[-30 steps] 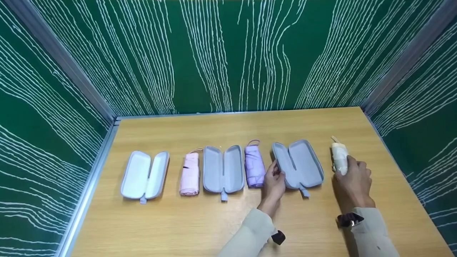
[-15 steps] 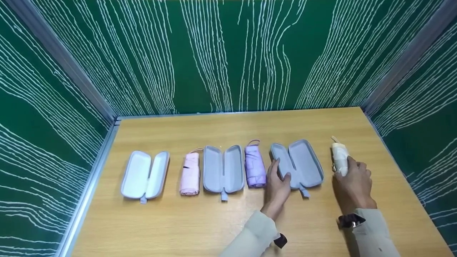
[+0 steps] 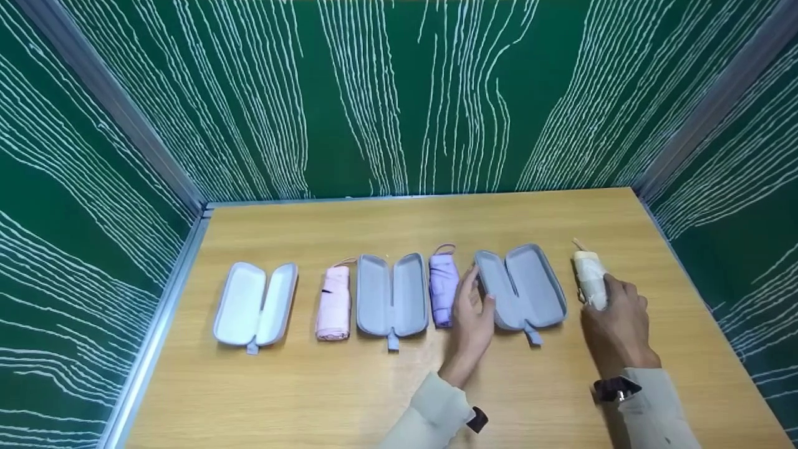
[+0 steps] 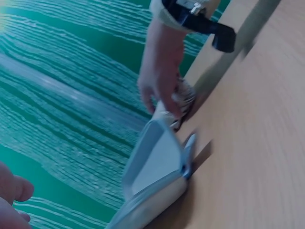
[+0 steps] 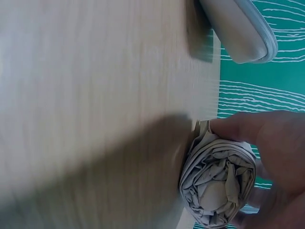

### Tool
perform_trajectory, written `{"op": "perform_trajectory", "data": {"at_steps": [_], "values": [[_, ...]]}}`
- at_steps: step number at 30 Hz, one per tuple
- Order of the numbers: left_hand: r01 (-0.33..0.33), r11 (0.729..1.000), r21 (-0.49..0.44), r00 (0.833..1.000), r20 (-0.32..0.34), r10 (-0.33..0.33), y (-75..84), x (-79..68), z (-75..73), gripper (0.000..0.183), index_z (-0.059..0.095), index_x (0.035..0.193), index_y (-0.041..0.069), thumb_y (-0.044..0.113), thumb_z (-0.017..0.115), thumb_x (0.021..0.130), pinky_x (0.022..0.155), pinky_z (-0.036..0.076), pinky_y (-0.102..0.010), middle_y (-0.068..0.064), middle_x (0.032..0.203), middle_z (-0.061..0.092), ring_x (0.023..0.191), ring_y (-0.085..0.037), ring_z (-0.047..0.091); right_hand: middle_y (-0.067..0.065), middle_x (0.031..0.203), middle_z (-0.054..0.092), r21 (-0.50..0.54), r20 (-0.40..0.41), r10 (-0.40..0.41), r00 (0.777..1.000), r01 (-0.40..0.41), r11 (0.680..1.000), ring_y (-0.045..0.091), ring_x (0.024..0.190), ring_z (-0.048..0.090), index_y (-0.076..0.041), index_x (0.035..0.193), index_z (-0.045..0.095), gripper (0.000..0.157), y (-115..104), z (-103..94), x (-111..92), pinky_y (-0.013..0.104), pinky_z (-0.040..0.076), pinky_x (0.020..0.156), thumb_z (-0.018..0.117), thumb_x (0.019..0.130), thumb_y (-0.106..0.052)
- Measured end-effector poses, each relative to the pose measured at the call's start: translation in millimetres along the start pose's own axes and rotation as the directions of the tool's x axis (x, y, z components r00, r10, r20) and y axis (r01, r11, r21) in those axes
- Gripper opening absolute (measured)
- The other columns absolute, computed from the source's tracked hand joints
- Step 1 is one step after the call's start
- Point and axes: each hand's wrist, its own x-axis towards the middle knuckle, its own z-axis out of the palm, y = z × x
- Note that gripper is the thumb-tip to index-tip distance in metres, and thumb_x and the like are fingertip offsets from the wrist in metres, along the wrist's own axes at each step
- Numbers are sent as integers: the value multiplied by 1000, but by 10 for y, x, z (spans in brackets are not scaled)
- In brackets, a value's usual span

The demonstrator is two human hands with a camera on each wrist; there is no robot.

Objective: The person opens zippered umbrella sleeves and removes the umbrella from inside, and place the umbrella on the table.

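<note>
At the right, my right hand point(image 3: 620, 318) grips a cream folded umbrella point(image 3: 590, 277) round its near end. The right wrist view shows the umbrella's rolled fabric end point(image 5: 219, 183), with the thumb point(image 5: 238, 126) over its side. My left hand point(image 3: 471, 327) holds nothing; its fingers are extended between the purple folded umbrella point(image 3: 442, 290) and the rightmost open grey case point(image 3: 536, 287). It hides part of the purple umbrella's right side. Only a bit of that hand point(image 4: 12, 195) shows in the left wrist view, apart from the case point(image 4: 157, 162).
A pink folded umbrella point(image 3: 334, 302) lies left of the middle open grey case point(image 3: 391, 299). Farther left is another open case with a white-looking inside point(image 3: 240, 305). Green walls with white lines point(image 3: 349, 93) border the wooden table point(image 3: 299, 399).
My left hand has let go of the rightmost case's left edge and moved left toward the purple umbrella. The right hand keeps its grip; the cream umbrella has shifted slightly left.
</note>
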Motion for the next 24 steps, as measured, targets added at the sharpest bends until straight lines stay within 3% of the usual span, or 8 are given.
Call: {"op": "perform_trajectory", "data": {"at_steps": [4, 9, 13, 17, 24], "values": [[-32, 999, 31, 999, -21, 33, 40, 20, -131, 50, 44, 136, 10, 1, 55, 89, 97, 41, -36, -7, 140, 41, 123, -24, 44, 28, 137, 30, 11, 22, 18, 1000, -18, 1000, 44, 109, 33, -6, 148, 17, 80, -5, 16, 3, 58, 37, 77, 63, 83, -19], [-121, 981, 154, 992, -26, 126, 101, 37, -284, 48, 45, 135, 5, 4, 57, 89, 99, 38, -30, -6, 139, 42, 125, -19, 42, 25, 141, 26, 10, 52, 69, 996, -69, 998, 43, 113, 31, -12, 149, 11, 82, -11, 33, 5, 61, 37, 80, 61, 85, -20], [-185, 960, 210, 982, 6, 188, 165, 37, -412, 49, 42, 137, 5, 5, 57, 89, 103, 34, -30, -5, 142, 41, 129, -18, 37, 27, 140, 26, 12, 61, 67, 996, -68, 998, 45, 113, 30, -10, 149, 11, 83, -11, 34, 6, 63, 36, 81, 62, 85, -21], [-208, 939, 275, 978, 56, 200, 227, 34, -535, 53, 40, 140, 11, 7, 57, 90, 107, 28, -32, -1, 144, 38, 132, -16, 33, 30, 139, 26, 1, 45, 28, 999, -28, 1000, 46, 113, 30, -5, 148, 14, 83, 5, 20, 1, 64, 34, 82, 64, 84, -23], [-285, 842, 458, 958, 128, 255, 243, 11, -828, 57, 41, 139, 12, 10, 62, 87, 106, 29, -34, -4, 145, 35, 132, -21, 32, 34, 137, 26, -69, -7, -34, 999, 33, 997, 51, 116, 28, 3, 144, 21, 82, 0, 22, -7, 65, 28, 89, 66, 84, -30]]}}
